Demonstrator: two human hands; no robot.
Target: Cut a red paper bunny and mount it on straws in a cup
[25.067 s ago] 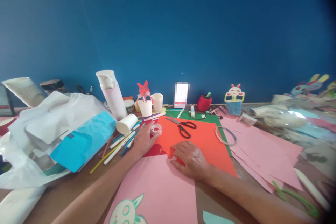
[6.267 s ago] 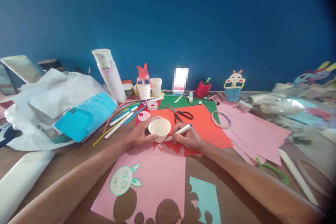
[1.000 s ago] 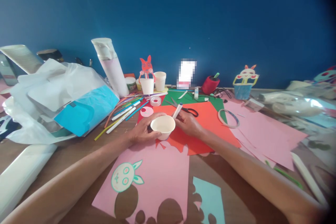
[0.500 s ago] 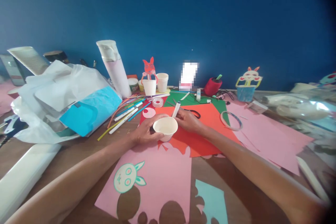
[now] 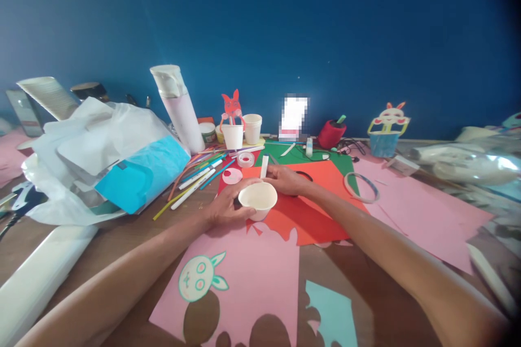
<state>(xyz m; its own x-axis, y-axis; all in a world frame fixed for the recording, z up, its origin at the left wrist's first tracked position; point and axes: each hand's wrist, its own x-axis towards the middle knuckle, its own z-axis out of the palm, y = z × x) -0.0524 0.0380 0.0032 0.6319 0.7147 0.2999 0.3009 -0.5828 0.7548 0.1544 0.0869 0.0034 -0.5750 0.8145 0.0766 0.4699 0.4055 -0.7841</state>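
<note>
A white paper cup (image 5: 258,200) is gripped at its left side by my left hand (image 5: 230,204), thumb across the near wall. Its mouth tilts toward me and the rim looks squeezed slightly oval. Behind the cup, my right hand (image 5: 286,179) is closed around a white marker (image 5: 264,167), which points upward. The marker's lower end is hidden behind the cup. Under the hands lies an orange sheet (image 5: 321,217), overlapping a pink sheet (image 5: 260,271) with cut-out holes. On the pink sheet rests a paper bunny head (image 5: 197,277) outlined in green.
Markers (image 5: 193,190) and colored sticks lie left of my hands. A tape roll (image 5: 246,160), a cup with a red paper figure (image 5: 233,135) and a blue cup with a bunny figure (image 5: 383,143) stand behind. A plastic bag (image 5: 73,157) sits left; blue scraps (image 5: 331,312) lie in front.
My right hand has shifted left behind the cup, and the marker has moved left and turned more upright. My left hand still holds the cup in about the same place.
</note>
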